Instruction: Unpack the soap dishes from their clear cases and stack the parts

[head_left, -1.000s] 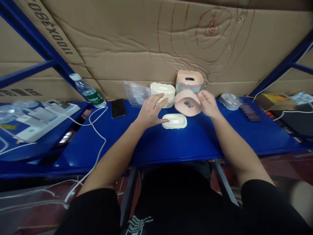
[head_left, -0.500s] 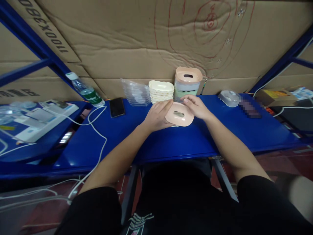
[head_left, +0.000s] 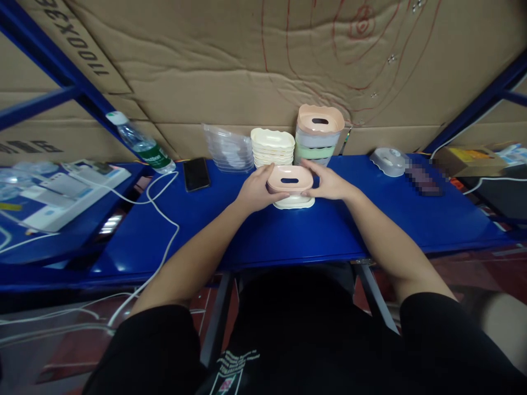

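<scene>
The pink box (head_left: 290,187), clamped between left hand (head_left: 258,192) and right hand (head_left: 330,183), has been levelled over the cream tray (head_left: 295,203) below them. The two are apparently being aligned.

Pink covers (head_left: 290,187) number two. Of lilac covers (head_left: 319,141) and green covers (head_left: 315,152), at least one each shows; the lowest pieces are partly hidden. Cream trays (head_left: 295,203) come to one in front plus at least five piled behind. The clear shells (head_left: 230,153) nest too closely to count. One bottle (head_left: 144,145), one phone (head_left: 196,174), one frosted lid (head_left: 389,163).
</scene>
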`<state>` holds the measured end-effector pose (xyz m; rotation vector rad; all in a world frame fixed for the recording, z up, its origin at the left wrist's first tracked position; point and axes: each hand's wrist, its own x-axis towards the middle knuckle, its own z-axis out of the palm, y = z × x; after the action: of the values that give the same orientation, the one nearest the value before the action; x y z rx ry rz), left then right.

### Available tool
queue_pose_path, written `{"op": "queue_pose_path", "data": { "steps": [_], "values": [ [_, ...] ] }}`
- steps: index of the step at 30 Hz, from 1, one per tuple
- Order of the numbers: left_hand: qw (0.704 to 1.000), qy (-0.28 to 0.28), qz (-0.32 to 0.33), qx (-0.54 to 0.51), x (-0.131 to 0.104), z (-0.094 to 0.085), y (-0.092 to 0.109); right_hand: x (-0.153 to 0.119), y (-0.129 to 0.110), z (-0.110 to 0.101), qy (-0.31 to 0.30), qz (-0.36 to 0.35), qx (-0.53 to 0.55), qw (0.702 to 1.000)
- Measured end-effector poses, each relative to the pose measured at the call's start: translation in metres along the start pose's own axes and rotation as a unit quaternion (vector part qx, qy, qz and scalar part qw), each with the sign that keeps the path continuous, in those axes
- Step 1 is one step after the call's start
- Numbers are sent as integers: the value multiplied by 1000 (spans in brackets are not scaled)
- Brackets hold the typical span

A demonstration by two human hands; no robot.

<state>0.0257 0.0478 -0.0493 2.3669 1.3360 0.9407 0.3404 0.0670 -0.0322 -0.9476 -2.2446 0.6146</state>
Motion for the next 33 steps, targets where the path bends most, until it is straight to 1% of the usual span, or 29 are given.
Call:
{"op": "queue_pose_path", "data": {
  "steps": [3,7,10,13,19,25,28,31,33],
  "values": [
    [996,-41,43,-61,2,-3,-11,-1,8,-7,-40,5,-25,999],
    [985,-71,82,-137,6,-6,-24,-3,11,-16,-78,9,-31,996],
    [978,-87,82,-172,8,-6,-27,-3,9,-18,-97,12,-23,995],
    [975,-96,77,-184,8,-5,-28,-4,6,-17,-110,12,-15,994],
    [970,-104,73,-209,8,-2,-31,-3,10,-12,-118,0,-11,993],
    [969,-119,75,-204,8,-4,-32,-4,8,-11,-124,-9,-18,992],
    [968,-133,72,-199,8,-5,-33,-4,4,-12,-127,3,-17,992],
    [976,-134,69,-158,7,-6,-33,-5,2,-10,-132,22,-20,991],
    [981,-134,69,-122,8,-7,-32,-5,3,-8,-134,20,-24,990]
  ]
}}
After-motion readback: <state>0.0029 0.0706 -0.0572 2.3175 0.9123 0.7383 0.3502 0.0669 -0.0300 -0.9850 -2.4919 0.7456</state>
